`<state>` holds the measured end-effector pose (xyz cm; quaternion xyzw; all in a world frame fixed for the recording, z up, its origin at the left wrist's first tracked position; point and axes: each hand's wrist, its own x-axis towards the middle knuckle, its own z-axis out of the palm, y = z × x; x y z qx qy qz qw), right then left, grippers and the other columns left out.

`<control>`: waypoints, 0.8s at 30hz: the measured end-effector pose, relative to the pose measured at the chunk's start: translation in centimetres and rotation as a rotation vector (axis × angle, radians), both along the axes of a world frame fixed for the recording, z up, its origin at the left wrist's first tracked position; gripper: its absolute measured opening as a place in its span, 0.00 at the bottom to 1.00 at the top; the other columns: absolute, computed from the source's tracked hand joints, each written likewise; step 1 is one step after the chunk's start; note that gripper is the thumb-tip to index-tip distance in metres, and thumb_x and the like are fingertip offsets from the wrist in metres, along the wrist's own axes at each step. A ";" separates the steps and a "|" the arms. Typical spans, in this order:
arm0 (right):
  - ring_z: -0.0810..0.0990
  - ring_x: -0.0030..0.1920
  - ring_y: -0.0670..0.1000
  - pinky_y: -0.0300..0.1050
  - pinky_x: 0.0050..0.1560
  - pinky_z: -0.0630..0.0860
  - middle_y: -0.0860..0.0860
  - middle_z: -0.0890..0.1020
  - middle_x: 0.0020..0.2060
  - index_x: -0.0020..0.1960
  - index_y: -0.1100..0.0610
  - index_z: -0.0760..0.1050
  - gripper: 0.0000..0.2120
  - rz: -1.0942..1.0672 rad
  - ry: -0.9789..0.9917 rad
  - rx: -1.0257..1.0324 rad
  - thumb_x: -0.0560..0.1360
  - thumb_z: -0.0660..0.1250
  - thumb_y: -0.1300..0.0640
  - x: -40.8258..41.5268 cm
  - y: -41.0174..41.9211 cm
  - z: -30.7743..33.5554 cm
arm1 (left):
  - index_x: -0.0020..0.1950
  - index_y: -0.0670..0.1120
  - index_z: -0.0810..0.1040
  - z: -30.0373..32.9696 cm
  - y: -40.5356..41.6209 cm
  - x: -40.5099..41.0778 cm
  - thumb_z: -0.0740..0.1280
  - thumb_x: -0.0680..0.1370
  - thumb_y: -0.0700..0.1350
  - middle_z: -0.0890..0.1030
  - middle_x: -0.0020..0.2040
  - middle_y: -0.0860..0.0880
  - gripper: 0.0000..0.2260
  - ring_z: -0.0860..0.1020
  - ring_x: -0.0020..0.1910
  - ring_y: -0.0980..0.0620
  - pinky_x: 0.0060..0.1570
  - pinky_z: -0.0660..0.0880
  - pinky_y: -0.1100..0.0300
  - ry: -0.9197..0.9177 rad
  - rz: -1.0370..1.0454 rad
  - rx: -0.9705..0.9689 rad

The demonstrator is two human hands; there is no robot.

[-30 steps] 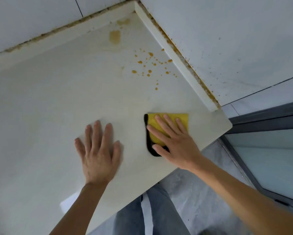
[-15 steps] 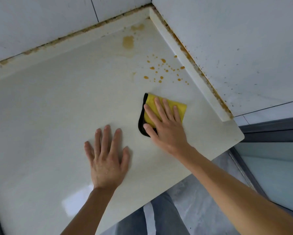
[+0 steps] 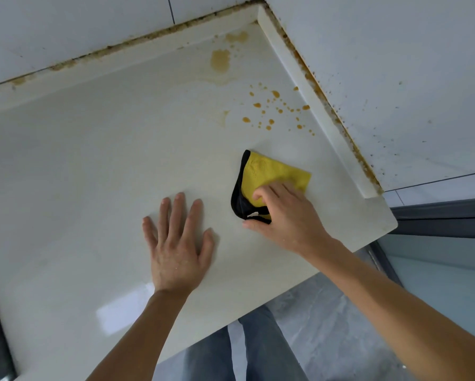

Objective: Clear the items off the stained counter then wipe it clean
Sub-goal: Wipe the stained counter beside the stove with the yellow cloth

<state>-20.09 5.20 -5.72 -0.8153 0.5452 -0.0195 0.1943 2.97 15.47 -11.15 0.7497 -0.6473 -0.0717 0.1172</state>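
Observation:
A cream counter (image 3: 93, 166) fills the view, with nothing standing on it. Orange-brown droplets (image 3: 272, 111) are scattered near the far right corner, and a larger brown smear (image 3: 220, 60) lies behind them. A folded yellow cloth with a black edge (image 3: 269, 171) lies flat on the counter, just in front of the droplets. My right hand (image 3: 283, 213) grips the cloth's near end, fingers curled over it. My left hand (image 3: 178, 243) rests flat on the counter, fingers spread, to the left of the cloth.
A raised cream lip (image 3: 313, 105) runs along both walls, with brown grime in the seam. White wall tiles (image 3: 395, 64) on the right are speckled. The counter's front edge (image 3: 285, 287) drops to a grey floor (image 3: 327, 325). My jeans show below.
My right hand has changed from lying flat on the cloth to curling its fingers around the near end. The cloth's far part is now uncovered. The left hand stays put.

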 end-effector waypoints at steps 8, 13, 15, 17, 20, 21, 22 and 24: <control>0.75 0.49 0.50 0.43 0.41 0.67 0.43 0.79 0.44 0.50 0.49 0.77 0.09 -0.050 -0.077 -0.021 0.77 0.70 0.44 1.0 0.7 -0.3 | 0.82 0.51 0.67 -0.4 0.1 0.1 0.58 0.84 0.59 0.62 0.85 0.46 0.27 0.55 0.86 0.40 0.81 0.48 0.32 0.004 -0.002 0.003; 0.77 0.42 0.41 0.43 0.40 0.72 0.40 0.81 0.41 0.51 0.46 0.78 0.04 -0.198 -0.306 0.212 0.81 0.67 0.47 0.7 -0.6 0.6 | 0.82 0.51 0.67 -0.8 0.0 0.2 0.58 0.84 0.59 0.62 0.85 0.46 0.27 0.55 0.86 0.41 0.81 0.47 0.33 -0.002 -0.004 -0.017; 0.75 0.36 0.41 0.40 0.37 0.69 0.42 0.80 0.38 0.52 0.45 0.78 0.03 -0.255 -0.379 0.238 0.82 0.66 0.48 0.5 -1.4 1.0 | 0.82 0.52 0.66 -0.8 0.0 0.1 0.58 0.84 0.59 0.61 0.85 0.47 0.27 0.54 0.86 0.42 0.82 0.46 0.34 0.000 -0.006 -0.017; 0.75 0.33 0.41 0.41 0.35 0.68 0.43 0.77 0.34 0.55 0.45 0.77 0.05 -0.305 -0.363 0.211 0.83 0.63 0.47 0.2 -2.1 1.2 | 0.82 0.52 0.66 -0.9 0.0 0.2 0.57 0.85 0.60 0.61 0.85 0.47 0.27 0.54 0.87 0.42 0.82 0.44 0.35 -0.001 -0.007 -0.014; 0.76 0.34 0.43 0.45 0.37 0.66 0.43 0.75 0.33 0.59 0.48 0.73 0.08 -0.309 -0.184 0.045 0.86 0.57 0.48 -0.2 -3.3 1.1 | 0.82 0.52 0.66 -0.9 0.1 0.3 0.56 0.85 0.60 0.61 0.85 0.46 0.27 0.54 0.87 0.42 0.82 0.45 0.34 0.004 -0.007 -0.015; 0.77 0.37 0.47 0.47 0.39 0.67 0.44 0.76 0.36 0.60 0.49 0.72 0.10 -0.313 -0.138 -0.002 0.87 0.55 0.48 -0.2 -3.8 1.0 | 0.82 0.52 0.66 -0.9 0.1 0.3 0.56 0.85 0.60 0.61 0.85 0.46 0.27 0.54 0.87 0.42 0.82 0.46 0.34 0.004 -0.008 -0.017; 0.79 0.41 0.53 0.48 0.40 0.68 0.46 0.78 0.40 0.61 0.51 0.71 0.11 -0.321 -0.108 -0.022 0.87 0.53 0.48 -0.3 -4.2 0.9 | 0.82 0.52 0.66 -0.9 0.1 0.3 0.57 0.85 0.60 0.61 0.85 0.46 0.27 0.54 0.87 0.42 0.82 0.46 0.33 0.004 -0.008 -0.019; 0.81 0.46 0.57 0.49 0.42 0.70 0.51 0.81 0.48 0.63 0.55 0.69 0.17 -0.348 -0.075 0.022 0.87 0.53 0.43 -0.6 -5.3 0.6 | 0.82 0.52 0.67 -1.0 0.1 0.3 0.57 0.85 0.60 0.62 0.85 0.47 0.27 0.54 0.87 0.42 0.82 0.47 0.33 0.004 -0.006 -0.017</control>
